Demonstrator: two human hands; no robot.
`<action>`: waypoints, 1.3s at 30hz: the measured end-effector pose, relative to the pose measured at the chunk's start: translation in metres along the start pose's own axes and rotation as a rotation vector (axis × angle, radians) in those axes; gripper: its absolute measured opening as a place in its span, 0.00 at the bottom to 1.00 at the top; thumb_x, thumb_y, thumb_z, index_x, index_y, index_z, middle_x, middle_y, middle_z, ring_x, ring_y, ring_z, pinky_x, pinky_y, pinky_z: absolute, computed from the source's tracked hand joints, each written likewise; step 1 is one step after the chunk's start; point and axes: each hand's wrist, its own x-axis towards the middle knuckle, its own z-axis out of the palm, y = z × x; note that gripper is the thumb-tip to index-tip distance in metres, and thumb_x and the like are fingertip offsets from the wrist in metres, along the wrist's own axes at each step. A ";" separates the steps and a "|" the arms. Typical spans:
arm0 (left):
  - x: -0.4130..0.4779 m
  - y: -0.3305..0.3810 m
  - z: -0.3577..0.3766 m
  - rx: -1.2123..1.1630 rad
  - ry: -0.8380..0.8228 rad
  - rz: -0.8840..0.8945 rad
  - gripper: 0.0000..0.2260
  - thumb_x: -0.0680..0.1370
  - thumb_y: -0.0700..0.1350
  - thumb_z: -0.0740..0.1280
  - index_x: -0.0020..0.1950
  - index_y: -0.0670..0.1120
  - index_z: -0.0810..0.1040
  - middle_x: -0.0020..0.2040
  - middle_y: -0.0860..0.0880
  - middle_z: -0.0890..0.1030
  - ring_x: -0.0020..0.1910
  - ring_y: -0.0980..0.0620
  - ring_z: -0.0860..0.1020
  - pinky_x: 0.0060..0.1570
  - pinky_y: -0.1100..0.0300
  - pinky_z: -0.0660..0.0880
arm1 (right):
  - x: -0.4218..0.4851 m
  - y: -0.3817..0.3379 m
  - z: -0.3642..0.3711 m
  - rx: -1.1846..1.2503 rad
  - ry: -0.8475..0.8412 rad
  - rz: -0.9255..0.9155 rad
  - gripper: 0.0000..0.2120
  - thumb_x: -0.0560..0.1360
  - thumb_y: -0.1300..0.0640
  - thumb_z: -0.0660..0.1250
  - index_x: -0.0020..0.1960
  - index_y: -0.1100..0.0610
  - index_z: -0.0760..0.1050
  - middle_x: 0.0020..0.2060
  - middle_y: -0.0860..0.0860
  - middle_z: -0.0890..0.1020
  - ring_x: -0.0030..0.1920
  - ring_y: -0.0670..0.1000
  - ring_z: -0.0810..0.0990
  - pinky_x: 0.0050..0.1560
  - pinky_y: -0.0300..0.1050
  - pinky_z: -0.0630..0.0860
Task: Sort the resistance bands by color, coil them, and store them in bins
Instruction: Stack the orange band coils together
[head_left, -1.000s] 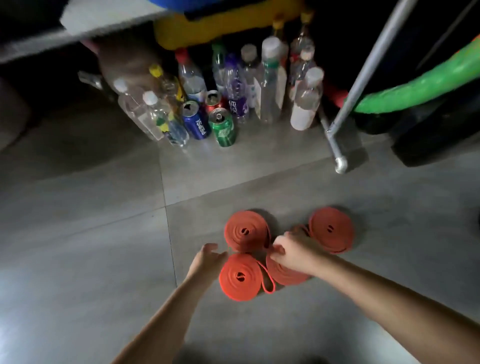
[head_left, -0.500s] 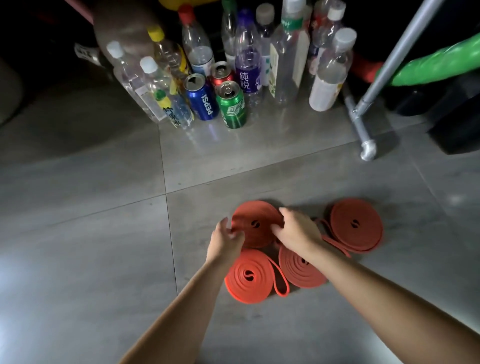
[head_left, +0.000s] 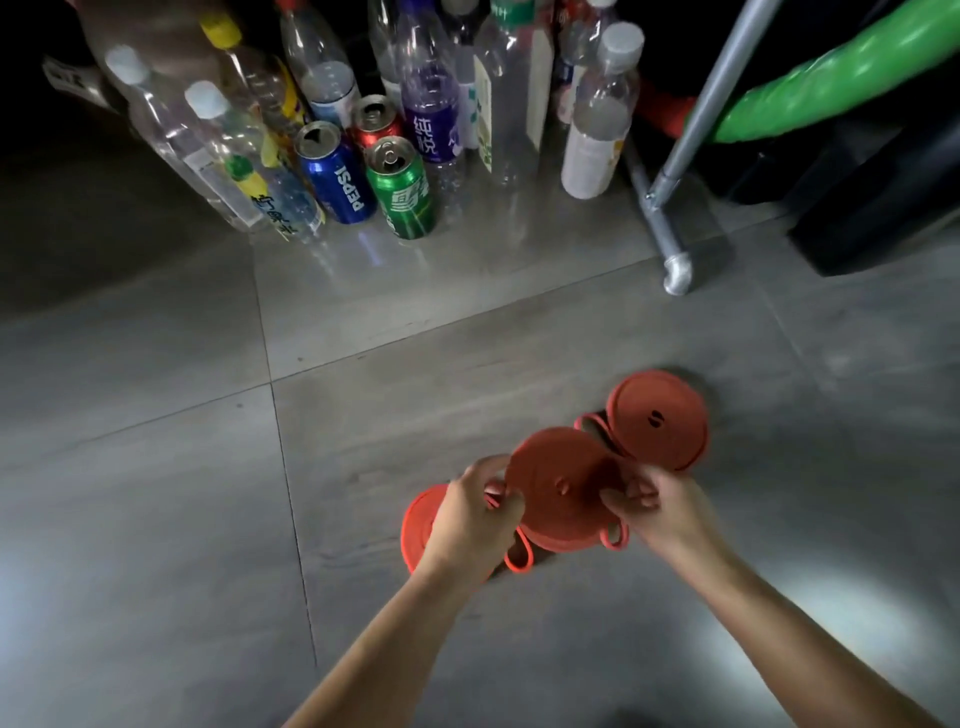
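Several coiled orange resistance bands are on the grey tiled floor. One coil (head_left: 563, 480) is lifted between both hands, above the others. My left hand (head_left: 472, 519) grips its left edge, fingers curled round the rim. My right hand (head_left: 660, 512) pinches its right edge. Under it lies another coil (head_left: 566, 543) with loose loops sticking out. A third coil (head_left: 418, 527) lies on the floor, mostly hidden by my left hand. A fourth coil (head_left: 660, 418) lies flat to the upper right. No bin is in view.
Several plastic bottles (head_left: 597, 135) and drink cans (head_left: 402, 189) stand on the floor at the back. A grey metal pipe leg (head_left: 675, 228) ends on the floor at the right. A green tube (head_left: 831, 73) and a dark object (head_left: 878, 208) lie behind it.
Both hands closed on the far-left coil and lifted it off the floor toward me. The camera has tilted down and moved closer.
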 end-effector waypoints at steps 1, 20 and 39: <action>-0.003 -0.006 0.007 0.005 -0.017 -0.017 0.15 0.74 0.35 0.63 0.57 0.49 0.78 0.41 0.53 0.77 0.40 0.44 0.79 0.48 0.42 0.78 | -0.003 0.008 0.000 -0.013 -0.003 0.020 0.12 0.70 0.58 0.74 0.53 0.51 0.80 0.42 0.52 0.85 0.46 0.54 0.83 0.44 0.46 0.75; 0.080 0.054 0.068 0.692 -0.091 -0.037 0.13 0.76 0.50 0.60 0.54 0.45 0.77 0.57 0.42 0.78 0.58 0.38 0.74 0.57 0.49 0.73 | 0.063 0.022 -0.058 -0.257 0.188 0.116 0.17 0.74 0.49 0.65 0.56 0.59 0.72 0.52 0.60 0.81 0.56 0.60 0.78 0.51 0.49 0.72; 0.102 0.099 0.090 0.238 -0.109 0.034 0.17 0.72 0.33 0.66 0.60 0.45 0.77 0.43 0.42 0.80 0.43 0.39 0.82 0.48 0.48 0.80 | 0.071 0.017 -0.071 -0.063 0.307 0.082 0.17 0.71 0.50 0.69 0.56 0.55 0.74 0.46 0.54 0.82 0.53 0.59 0.78 0.44 0.44 0.68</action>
